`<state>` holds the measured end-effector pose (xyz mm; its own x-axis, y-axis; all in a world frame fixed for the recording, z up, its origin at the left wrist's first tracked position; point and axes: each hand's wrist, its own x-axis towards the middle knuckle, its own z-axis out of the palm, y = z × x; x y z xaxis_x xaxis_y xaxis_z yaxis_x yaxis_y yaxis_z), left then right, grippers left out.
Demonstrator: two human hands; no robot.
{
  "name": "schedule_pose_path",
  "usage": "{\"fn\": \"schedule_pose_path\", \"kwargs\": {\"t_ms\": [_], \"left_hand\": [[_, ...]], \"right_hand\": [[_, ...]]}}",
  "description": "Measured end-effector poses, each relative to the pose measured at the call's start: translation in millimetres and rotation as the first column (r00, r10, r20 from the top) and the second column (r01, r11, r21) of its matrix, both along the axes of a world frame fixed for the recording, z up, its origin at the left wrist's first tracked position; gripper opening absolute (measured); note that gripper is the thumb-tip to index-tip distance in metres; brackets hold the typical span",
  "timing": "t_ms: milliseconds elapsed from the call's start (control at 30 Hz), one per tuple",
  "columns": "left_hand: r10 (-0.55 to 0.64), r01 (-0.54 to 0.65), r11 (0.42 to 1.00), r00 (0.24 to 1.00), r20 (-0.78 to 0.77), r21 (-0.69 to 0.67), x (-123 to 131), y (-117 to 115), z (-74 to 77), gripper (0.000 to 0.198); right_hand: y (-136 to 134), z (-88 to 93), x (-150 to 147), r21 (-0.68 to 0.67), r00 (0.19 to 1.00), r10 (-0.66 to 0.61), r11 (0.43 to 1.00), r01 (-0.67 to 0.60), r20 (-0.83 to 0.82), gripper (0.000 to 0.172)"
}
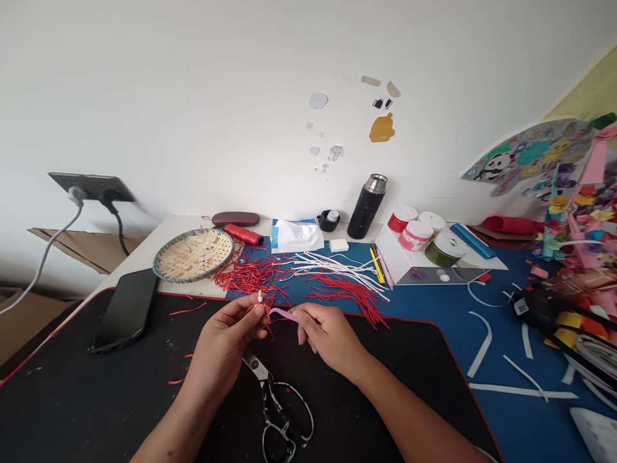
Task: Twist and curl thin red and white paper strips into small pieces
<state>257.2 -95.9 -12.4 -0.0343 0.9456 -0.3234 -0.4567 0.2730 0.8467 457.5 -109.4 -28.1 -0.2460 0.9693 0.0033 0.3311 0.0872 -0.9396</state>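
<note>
My left hand (230,331) pinches a small knotted piece of red and white cord (261,301) between thumb and fingertips. Its white end points up, and red strands hang below; the fingers cover part of the knot. From the right, my right hand (325,331) grips purple curved-tip tweezers (283,313), whose thin bent tip reaches the red strands at my left thumb. Between and below the hands, scissors (274,402) with dark, worn handles lie on the black mat (385,373), their blades partly hidden by my left hand.
Beyond the hands lie loose red cords (349,296), white cords (337,265) and a red thread spool (245,235). A woven basket (166,273) holds small pieces. A phone (126,308) lies left. A black flask (366,209) and ribbon rolls (415,236) stand near the wall.
</note>
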Motion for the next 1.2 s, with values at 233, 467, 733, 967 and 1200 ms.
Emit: {"fn": "schedule_pose_path", "kwargs": {"t_ms": [233, 467, 733, 967, 1200], "left_hand": [[-0.007, 0.008, 1.000, 0.999, -0.050, 0.024, 0, 1, -1.2, 0.044], [-0.013, 0.017, 0.999, 0.989, -0.146, 0.030, 0, 3, -1.9, 0.046], [-0.071, 0.103, 0.992, 0.938, -0.338, 0.079, -4, 1, -8.2, 0.045], [-0.113, 0.173, 0.980, 0.888, -0.446, 0.096, -3, 0, -8.9, 0.043], [-0.144, 0.208, 0.973, 0.885, -0.443, 0.098, -3, -2, -10.3, 0.036]], "right_hand": [[-4, 6.1, -4, 0.039, 0.992, 0.092, 0.995, -0.095, 0.087, 0.021], [-2, 3.0, 0, 0.069, 0.994, 0.008, 0.997, -0.016, 0.113, 0.016], [-2, 2.4, 3, 0.174, 0.993, -0.100, 0.981, 0.088, 0.058, 0.018], [-5, 5.1, 1, 0.339, 0.988, -0.109, 0.938, 0.066, 0.108, 0.015], [-4, 3.9, 2, 0.391, 0.984, -0.086, 0.920, 0.017, 0.159, 0.015]]}}
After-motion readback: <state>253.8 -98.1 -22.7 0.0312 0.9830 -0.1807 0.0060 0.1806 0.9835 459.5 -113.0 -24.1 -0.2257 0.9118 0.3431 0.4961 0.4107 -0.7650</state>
